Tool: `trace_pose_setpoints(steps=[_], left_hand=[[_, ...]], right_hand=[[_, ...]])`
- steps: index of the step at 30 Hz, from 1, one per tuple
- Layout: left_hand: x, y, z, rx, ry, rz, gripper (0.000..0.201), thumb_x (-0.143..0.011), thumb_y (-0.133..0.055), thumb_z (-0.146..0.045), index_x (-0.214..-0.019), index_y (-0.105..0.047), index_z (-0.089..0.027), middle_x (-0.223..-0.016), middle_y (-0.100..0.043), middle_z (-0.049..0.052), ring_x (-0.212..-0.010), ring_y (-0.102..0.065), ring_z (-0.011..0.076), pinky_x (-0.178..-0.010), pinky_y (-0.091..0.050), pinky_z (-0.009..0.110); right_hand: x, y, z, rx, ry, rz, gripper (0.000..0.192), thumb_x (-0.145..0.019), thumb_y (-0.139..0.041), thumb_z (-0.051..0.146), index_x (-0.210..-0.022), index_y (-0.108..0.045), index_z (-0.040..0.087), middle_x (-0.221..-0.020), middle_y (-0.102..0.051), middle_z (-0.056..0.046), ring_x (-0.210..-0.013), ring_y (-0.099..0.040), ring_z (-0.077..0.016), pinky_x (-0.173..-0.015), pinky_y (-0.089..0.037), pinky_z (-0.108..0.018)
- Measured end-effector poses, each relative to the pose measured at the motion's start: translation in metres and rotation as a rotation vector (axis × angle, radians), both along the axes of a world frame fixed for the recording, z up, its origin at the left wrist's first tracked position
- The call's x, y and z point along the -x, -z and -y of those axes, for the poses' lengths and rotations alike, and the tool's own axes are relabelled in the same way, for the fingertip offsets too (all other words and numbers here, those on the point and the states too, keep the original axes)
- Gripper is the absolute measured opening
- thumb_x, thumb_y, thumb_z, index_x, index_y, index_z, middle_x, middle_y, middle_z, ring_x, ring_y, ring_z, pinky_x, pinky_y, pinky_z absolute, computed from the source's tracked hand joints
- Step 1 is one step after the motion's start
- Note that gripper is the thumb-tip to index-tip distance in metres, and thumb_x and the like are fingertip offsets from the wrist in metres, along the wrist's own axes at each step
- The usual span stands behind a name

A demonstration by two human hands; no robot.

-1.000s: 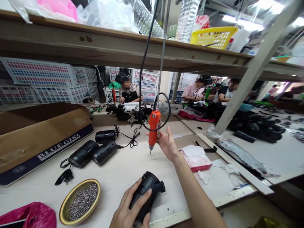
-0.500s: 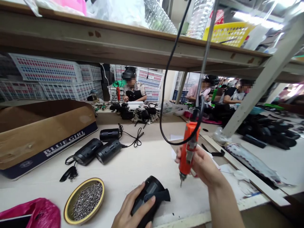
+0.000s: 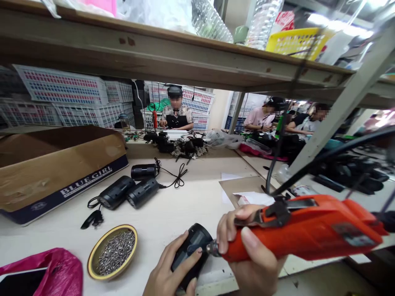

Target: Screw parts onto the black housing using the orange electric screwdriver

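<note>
My left hand (image 3: 169,267) grips a black cylindrical housing (image 3: 197,236) near the table's front edge, with its fingers spread across the side. In my right hand (image 3: 247,246) is an orange electric screwdriver (image 3: 311,228), tilted almost level. Its tip meets the housing beside my left index finger; the exact contact point is hidden. Left of my hands stands a yellow-rimmed bowl (image 3: 90,257) holding many small screws (image 3: 117,251). Several similar black cylinders (image 3: 143,192) lie farther back, some with cords.
A cardboard box (image 3: 61,164) stands at the left, a pink plastic bag (image 3: 66,271) at the front left. A shelf (image 3: 185,57) crosses overhead, and a slanted post (image 3: 333,107) rises at the right. The screwdriver's black cable (image 3: 296,176) loops upward. Co-workers (image 3: 175,113) sit across the table.
My right hand has brought the screwdriver down and left to the housing, turning it from upright to nearly level. My left hand keeps its grip on the housing.
</note>
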State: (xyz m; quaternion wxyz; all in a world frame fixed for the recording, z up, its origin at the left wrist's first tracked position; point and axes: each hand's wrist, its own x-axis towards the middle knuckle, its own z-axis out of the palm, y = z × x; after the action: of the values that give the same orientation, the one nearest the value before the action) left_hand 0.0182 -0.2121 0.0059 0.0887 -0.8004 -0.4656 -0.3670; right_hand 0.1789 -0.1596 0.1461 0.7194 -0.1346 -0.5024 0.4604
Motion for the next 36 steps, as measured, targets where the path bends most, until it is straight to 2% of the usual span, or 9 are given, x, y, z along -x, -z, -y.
trace_pose_setpoints(steps=[5, 10, 17, 26, 32, 36], left_hand=[[-0.011, -0.005, 0.005, 0.124, -0.009, 0.117, 0.048, -0.099, -0.054, -0.022, -0.146, -0.050, -0.032, -0.159, -0.031, 0.009, -0.145, -0.040, 0.0214, -0.114, -0.053, 0.037], [-0.015, -0.006, 0.007, 0.147, 0.001, 0.166, 0.047, -0.101, -0.050, -0.025, -0.147, -0.048, -0.034, -0.160, -0.028, 0.006, -0.146, -0.038, 0.0199, -0.117, -0.050, 0.037], [-0.012, -0.005, 0.007, 0.197, 0.008, 0.172, 0.052, -0.098, -0.053, -0.020, -0.148, -0.046, -0.034, -0.160, -0.026, 0.008, -0.146, -0.038, 0.0232, -0.116, -0.051, 0.040], [-0.013, -0.008, 0.008, 0.217, 0.019, 0.170, 0.051, -0.099, -0.052, -0.021, -0.147, -0.046, -0.033, -0.158, -0.028, 0.010, -0.145, -0.039, 0.0253, -0.114, -0.053, 0.044], [-0.012, -0.008, 0.007, 0.195, -0.004, 0.127, 0.056, -0.095, -0.056, -0.019, -0.148, -0.046, -0.033, -0.158, -0.028, 0.009, -0.145, -0.040, 0.0238, -0.113, -0.054, 0.040], [-0.009, -0.007, 0.006, 0.129, -0.044, 0.062, 0.063, -0.088, -0.056, -0.015, -0.147, -0.047, -0.032, -0.155, -0.033, 0.010, -0.141, -0.046, 0.0234, -0.108, -0.057, 0.037]], right_hand=[[0.010, 0.003, 0.008, -0.096, -0.040, 0.098, 0.009, -0.103, -0.060, 0.032, -0.110, -0.059, 0.025, -0.072, -0.055, 0.003, -0.057, -0.053, -0.0110, -0.057, -0.041, -0.022], [0.013, 0.001, 0.011, 0.069, -0.035, 0.063, 0.014, -0.098, -0.068, 0.034, -0.103, -0.060, 0.024, -0.071, -0.054, 0.004, -0.056, -0.053, -0.0097, -0.057, -0.040, -0.020], [0.021, 0.007, 0.007, 0.131, -0.027, 0.050, 0.017, -0.094, -0.072, 0.033, -0.099, -0.061, 0.021, -0.068, -0.054, 0.004, -0.053, -0.053, -0.0109, -0.054, -0.041, -0.022], [0.027, 0.012, 0.003, 0.121, -0.023, 0.062, 0.014, -0.094, -0.071, 0.031, -0.099, -0.062, 0.021, -0.068, -0.055, 0.003, -0.051, -0.053, -0.0113, -0.052, -0.041, -0.022], [0.033, 0.012, 0.001, 0.121, -0.013, 0.068, 0.013, -0.093, -0.070, 0.026, -0.099, -0.061, 0.020, -0.068, -0.054, 0.004, -0.048, -0.054, -0.0110, -0.048, -0.043, -0.021], [0.038, 0.011, -0.007, 0.146, 0.021, 0.148, 0.016, -0.091, -0.070, 0.029, -0.096, -0.059, 0.019, -0.067, -0.053, 0.004, -0.045, -0.049, -0.0106, -0.046, -0.040, -0.024]])
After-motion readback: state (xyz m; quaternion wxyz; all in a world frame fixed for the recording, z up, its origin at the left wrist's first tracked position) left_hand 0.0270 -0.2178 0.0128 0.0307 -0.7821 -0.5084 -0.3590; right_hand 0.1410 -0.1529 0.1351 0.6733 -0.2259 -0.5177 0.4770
